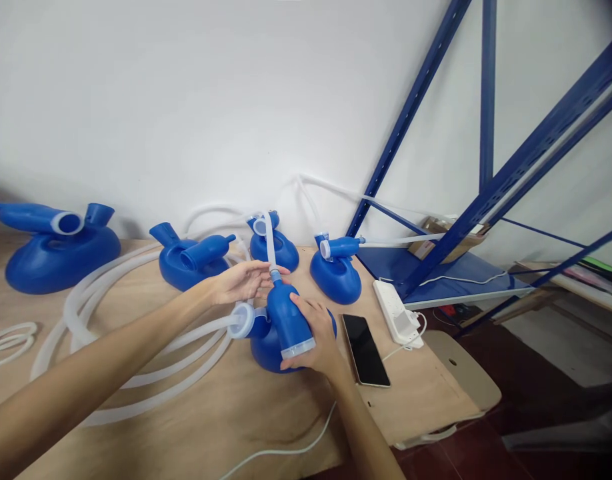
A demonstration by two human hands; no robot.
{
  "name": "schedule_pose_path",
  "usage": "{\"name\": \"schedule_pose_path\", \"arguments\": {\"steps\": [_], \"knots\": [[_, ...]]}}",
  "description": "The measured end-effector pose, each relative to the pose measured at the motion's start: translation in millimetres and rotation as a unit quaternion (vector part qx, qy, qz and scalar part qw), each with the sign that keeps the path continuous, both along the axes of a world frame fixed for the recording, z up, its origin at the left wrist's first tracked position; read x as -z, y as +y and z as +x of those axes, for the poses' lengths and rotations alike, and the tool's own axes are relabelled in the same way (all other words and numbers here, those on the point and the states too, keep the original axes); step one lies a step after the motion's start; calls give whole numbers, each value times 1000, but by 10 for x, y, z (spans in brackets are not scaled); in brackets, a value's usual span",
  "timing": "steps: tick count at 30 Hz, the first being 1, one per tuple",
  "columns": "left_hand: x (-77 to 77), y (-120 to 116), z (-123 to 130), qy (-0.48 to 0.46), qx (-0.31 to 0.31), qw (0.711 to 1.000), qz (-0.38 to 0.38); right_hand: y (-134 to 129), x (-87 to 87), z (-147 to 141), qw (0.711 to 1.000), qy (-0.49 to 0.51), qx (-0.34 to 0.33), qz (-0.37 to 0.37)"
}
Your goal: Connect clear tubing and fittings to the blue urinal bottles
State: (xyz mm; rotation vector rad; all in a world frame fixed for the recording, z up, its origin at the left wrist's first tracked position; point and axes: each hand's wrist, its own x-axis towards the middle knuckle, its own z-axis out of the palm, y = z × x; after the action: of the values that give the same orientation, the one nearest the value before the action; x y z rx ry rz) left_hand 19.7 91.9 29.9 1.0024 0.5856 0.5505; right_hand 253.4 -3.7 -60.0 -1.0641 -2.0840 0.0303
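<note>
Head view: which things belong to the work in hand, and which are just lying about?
Apparently in the work:
blue cylinder, held by right hand
pale tube on its neck, at left hand
blue bottle beneath
similar bottles around

Probably lying about:
phone
power strip
cardboard box

Right hand point(319, 333) covers part of blue cup point(289, 317); cup's inside turned out of sight. Part of left hand point(243, 281) hidden behind end of white hose point(271, 240), so can't tell how tight it holds. Blue jug point(270, 350) partly hidden under blue cup. Left arm point(111, 353) hides bits of hose loops point(81, 293), then runs off left edge. Thin white tube point(11, 343) cut by left edge. Blue post point(531, 152) blocks part of brown box point(453, 252). Far-right things point(593, 275) blurry, too small to name.
</note>
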Motion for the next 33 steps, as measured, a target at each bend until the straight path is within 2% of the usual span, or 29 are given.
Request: {"name": "schedule_pose_path", "arguments": {"steps": [5, 9, 13, 19, 25, 33], "knots": [[104, -4, -57, 27, -18, 998, 47, -22, 3, -18, 1000, 8, 4, 6], [133, -80, -90, 40, -22, 996, 71, -17, 9, -11, 1000, 0, 7, 12], [124, -89, -122, 57, -28, 996, 65, -14, 9, 2, 1000, 0, 5, 19], [-5, -40, -97, 86, -53, 994, 39, -19, 24, 13, 1000, -15, 12, 0], [-134, -104, -127, 134, -75, 987, 51, -18, 44, 19, 1000, 2, 3, 6], [-324, -17, -173, 201, -32, 978, 49, -18, 40, 30, 1000, -24, 5, 3]]}}
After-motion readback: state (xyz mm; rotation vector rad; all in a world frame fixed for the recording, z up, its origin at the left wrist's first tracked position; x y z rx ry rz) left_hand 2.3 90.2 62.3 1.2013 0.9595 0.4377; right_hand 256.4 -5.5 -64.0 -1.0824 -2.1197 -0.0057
